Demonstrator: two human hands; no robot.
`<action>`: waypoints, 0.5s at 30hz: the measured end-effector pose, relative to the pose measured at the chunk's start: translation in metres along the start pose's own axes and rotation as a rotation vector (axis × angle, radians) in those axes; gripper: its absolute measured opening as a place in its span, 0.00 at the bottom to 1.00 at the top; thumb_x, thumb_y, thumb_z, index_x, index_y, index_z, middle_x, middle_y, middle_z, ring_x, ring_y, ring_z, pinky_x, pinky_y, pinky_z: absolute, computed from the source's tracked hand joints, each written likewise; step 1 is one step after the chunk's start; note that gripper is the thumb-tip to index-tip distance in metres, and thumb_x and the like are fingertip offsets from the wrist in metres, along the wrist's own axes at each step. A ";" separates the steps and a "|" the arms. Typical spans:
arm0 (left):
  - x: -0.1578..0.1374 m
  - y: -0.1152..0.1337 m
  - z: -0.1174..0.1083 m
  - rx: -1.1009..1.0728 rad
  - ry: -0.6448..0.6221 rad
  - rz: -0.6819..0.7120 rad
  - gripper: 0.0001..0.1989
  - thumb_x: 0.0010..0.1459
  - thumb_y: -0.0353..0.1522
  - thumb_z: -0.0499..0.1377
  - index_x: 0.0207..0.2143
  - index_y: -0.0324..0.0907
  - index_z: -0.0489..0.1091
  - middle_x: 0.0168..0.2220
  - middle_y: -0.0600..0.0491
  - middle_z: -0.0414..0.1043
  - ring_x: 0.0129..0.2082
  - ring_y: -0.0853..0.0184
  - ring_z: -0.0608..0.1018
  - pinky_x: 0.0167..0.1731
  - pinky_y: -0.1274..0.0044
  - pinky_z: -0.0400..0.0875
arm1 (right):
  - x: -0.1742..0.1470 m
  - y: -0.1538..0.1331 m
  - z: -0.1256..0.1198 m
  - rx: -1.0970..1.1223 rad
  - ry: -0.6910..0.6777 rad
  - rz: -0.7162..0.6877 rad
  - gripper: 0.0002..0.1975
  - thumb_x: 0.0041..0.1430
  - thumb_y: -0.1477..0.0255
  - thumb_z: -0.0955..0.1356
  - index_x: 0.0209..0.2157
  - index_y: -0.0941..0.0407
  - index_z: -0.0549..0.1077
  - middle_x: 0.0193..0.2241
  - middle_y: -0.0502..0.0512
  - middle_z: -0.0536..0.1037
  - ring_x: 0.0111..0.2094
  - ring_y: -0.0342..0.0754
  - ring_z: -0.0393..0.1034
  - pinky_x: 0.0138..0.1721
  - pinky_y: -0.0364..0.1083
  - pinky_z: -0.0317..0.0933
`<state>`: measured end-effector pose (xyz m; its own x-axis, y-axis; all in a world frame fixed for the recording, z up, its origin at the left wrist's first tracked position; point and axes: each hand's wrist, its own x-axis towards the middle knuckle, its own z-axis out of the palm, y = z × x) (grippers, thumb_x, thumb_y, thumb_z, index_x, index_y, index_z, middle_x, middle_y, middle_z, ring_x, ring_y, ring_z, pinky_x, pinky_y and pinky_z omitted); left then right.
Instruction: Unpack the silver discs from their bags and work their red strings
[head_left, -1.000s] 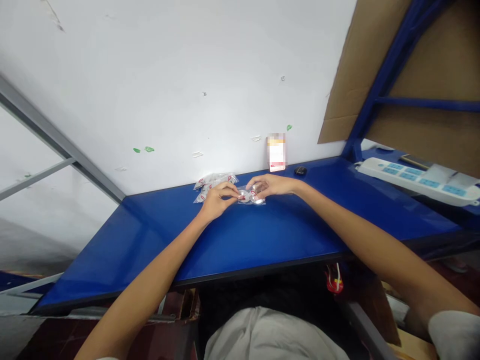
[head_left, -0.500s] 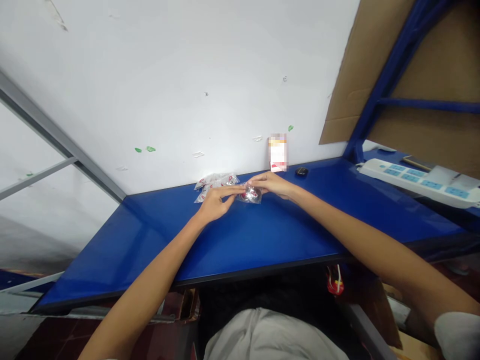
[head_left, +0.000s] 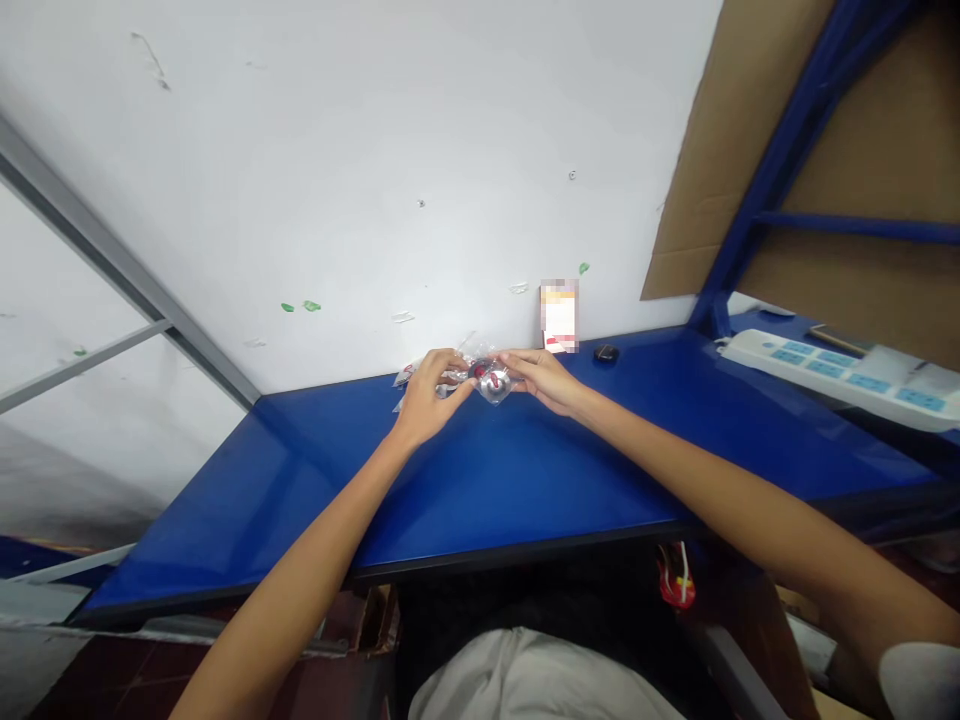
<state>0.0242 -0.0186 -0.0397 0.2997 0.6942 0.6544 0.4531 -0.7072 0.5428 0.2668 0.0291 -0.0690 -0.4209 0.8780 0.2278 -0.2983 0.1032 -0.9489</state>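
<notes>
Between my hands is a small clear plastic packet [head_left: 495, 384] with shiny, round silvery contents and a red mark; the exact kind of contents cannot be made out. My right hand [head_left: 546, 380] pinches it at its right side. My left hand [head_left: 432, 396] is curled at its left side, thumb against the plastic. Behind my left fingers lies a pile of similar packets [head_left: 405, 376], mostly hidden by that hand. Both hands are over the back part of the blue table [head_left: 510, 480].
Against the white wall leans a blurred-out card or box [head_left: 559, 318]. A small black object [head_left: 606, 353] lies to its right. At the far right is a white power strip [head_left: 832, 375] beside the blue frame [head_left: 750, 215]. A grey metal frame [head_left: 142, 285] stands on the left.
The packet has been lifted and tilted, with its silvery contents more exposed. My left fingers have gone from stretched flat over it to curled at its left side.
</notes>
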 end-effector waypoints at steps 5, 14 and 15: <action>0.001 -0.004 -0.001 -0.098 -0.083 -0.037 0.15 0.69 0.44 0.63 0.48 0.45 0.80 0.53 0.45 0.79 0.52 0.57 0.82 0.48 0.67 0.82 | -0.004 -0.002 0.006 0.002 -0.066 -0.031 0.22 0.62 0.53 0.77 0.51 0.50 0.86 0.55 0.59 0.84 0.55 0.57 0.80 0.57 0.57 0.75; 0.002 -0.003 -0.002 0.049 -0.171 -0.043 0.16 0.70 0.43 0.61 0.35 0.45 0.84 0.40 0.50 0.81 0.39 0.61 0.81 0.41 0.69 0.78 | -0.008 -0.003 0.010 -0.048 -0.028 -0.007 0.25 0.56 0.51 0.79 0.50 0.51 0.86 0.50 0.60 0.86 0.51 0.57 0.81 0.53 0.55 0.75; 0.002 -0.002 -0.002 0.068 -0.184 -0.021 0.17 0.71 0.43 0.60 0.33 0.45 0.83 0.40 0.50 0.80 0.39 0.62 0.80 0.41 0.69 0.78 | -0.008 -0.003 0.011 -0.059 -0.034 0.002 0.26 0.56 0.50 0.79 0.50 0.51 0.86 0.49 0.60 0.86 0.49 0.57 0.81 0.51 0.54 0.76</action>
<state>0.0222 -0.0162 -0.0386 0.4352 0.7259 0.5327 0.5147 -0.6860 0.5143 0.2620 0.0167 -0.0657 -0.4509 0.8617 0.2327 -0.2474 0.1299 -0.9602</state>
